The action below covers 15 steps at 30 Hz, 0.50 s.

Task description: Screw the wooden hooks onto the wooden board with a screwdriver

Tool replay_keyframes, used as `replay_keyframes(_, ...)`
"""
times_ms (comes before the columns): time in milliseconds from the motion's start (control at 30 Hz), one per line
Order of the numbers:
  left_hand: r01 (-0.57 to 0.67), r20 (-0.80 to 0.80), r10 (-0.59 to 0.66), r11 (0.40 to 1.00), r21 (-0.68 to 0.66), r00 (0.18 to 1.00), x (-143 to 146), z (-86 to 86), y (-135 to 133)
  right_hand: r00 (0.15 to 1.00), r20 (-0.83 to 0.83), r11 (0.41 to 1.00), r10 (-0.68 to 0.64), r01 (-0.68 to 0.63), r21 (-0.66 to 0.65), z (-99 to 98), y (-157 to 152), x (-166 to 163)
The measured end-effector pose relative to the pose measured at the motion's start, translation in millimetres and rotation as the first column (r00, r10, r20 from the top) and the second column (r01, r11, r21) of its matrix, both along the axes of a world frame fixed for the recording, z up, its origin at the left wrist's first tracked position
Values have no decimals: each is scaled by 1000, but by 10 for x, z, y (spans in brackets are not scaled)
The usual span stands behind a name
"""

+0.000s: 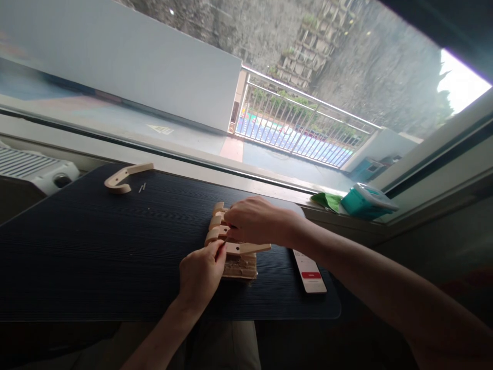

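Observation:
Several pale wooden hooks (248, 248) lie side by side across a rough wooden block (241, 270) on the dark table, their curved ends toward the left. Dark holes show in some of them. My left hand (202, 272) is closed in a pinch at the nearest hook and covers its curved end. A thin dark thing shows at its fingertips, too small to name. Above the farther hooks, my right hand (256, 221) is closed, fingers pointing down and left; whatever it holds is hidden. The two hands' fingertips are close together.
A loose wooden hook (119, 180) and small metal pins (142, 187) lie at the table's (96, 257) far left. A lit phone (311, 272) is right of the block. A teal box (365, 200) and green cloth (327, 200) sit on the window sill.

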<state>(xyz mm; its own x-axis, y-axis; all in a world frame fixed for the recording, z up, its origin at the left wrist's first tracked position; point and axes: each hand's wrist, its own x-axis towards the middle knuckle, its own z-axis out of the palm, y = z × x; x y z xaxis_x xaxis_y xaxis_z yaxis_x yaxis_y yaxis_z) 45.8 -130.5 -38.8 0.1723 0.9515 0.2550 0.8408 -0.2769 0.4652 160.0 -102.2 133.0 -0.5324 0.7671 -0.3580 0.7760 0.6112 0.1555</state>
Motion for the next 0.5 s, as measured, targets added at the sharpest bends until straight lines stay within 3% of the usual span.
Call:
replay_keyframes(167, 10, 5, -10, 1000, -5, 1000, -10, 3, -4, 999, 52, 1000, -12, 13, -20, 101, -55, -58)
replay_keyframes(500, 20, -3, -20, 1000, -7, 1000, -10, 19, -3, 999, 37, 1000, -31, 31, 6, 55, -16, -63)
